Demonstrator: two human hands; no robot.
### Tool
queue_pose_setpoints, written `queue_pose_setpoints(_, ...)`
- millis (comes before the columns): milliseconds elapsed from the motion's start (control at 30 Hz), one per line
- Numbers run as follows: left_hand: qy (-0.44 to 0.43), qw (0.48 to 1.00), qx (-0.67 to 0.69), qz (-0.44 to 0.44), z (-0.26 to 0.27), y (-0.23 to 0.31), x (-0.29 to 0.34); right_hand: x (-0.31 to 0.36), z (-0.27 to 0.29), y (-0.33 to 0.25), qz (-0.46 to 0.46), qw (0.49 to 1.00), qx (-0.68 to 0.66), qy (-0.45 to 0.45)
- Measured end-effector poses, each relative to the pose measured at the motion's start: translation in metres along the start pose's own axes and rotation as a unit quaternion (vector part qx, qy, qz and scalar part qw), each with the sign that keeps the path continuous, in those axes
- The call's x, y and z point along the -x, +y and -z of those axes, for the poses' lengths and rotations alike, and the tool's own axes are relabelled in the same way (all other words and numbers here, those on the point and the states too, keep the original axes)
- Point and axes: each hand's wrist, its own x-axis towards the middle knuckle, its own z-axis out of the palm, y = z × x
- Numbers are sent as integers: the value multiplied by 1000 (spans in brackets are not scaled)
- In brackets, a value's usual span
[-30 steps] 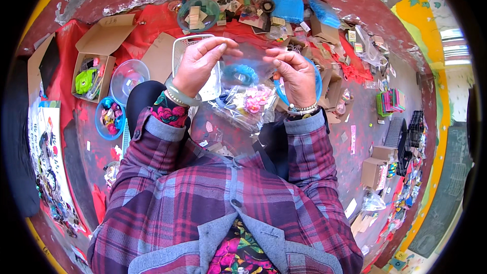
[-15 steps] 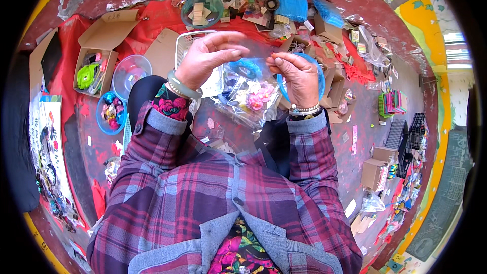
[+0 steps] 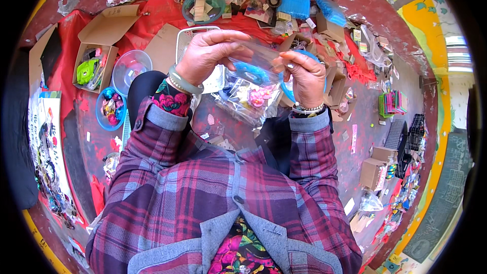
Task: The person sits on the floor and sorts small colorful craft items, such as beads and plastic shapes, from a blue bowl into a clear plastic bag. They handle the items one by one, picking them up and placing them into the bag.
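A clear plastic bag (image 3: 265, 57) is stretched between my two hands in front of my lap. My left hand (image 3: 209, 57) pinches its left edge, thumb against fingers. The opposite edge is gripped by my right hand (image 3: 304, 75), fingers bent against the thumb. A shiny blue ring-shaped item (image 3: 251, 73) shows at the bag's lower part; whether it lies inside or behind the film I cannot tell. Below, over my lap, lies a larger clear bag (image 3: 238, 99) with pink and pale flower pieces (image 3: 259, 96) in it.
A white basket (image 3: 181, 35) and a blue-rimmed bowl (image 3: 287, 91) stand just beyond my hands. To the left are an open carton (image 3: 104, 71), a clear tub (image 3: 144, 58) and a blue bowl of shiny pieces (image 3: 105, 122). Small cartons (image 3: 373, 172) sit at right.
My left fingers have closed onto the bag's edge, where they were spread before. The bag is now pulled wider between both hands, and my right hand has shifted slightly rightward.
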Motion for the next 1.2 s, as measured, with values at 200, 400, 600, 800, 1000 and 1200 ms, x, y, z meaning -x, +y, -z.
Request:
queue_pose_setpoints(200, -15, 999, 7, -43, 4, -5, 1, -1, 0, 1, -7, 998, -58, -23)
queue_pose_setpoints(400, -13, 999, 36, -15, 7, -3, 1, -1, -2, -4, 10, 998, -37, -39)
queue_pose_setpoints(600, 0, 1000, -22, -22, 2, 1, 0, -2, -2, -3, 53, 996, 33, -59)
queue_pose_setpoints(800, 0, 998, -1, -62, 3, -10, -4, -3, -3, -5, 68, 993, 73, -68)
queue_pose_setpoints(1000, -3, 998, -30, -59, 3, -5, -5, -5, 9, 2, 83, 991, 95, -35)
queue_pose_setpoints(1200, 17, 991, -108, -83, -5, -12, -1, -10, -4, -8, 24, 996, 79, 37)
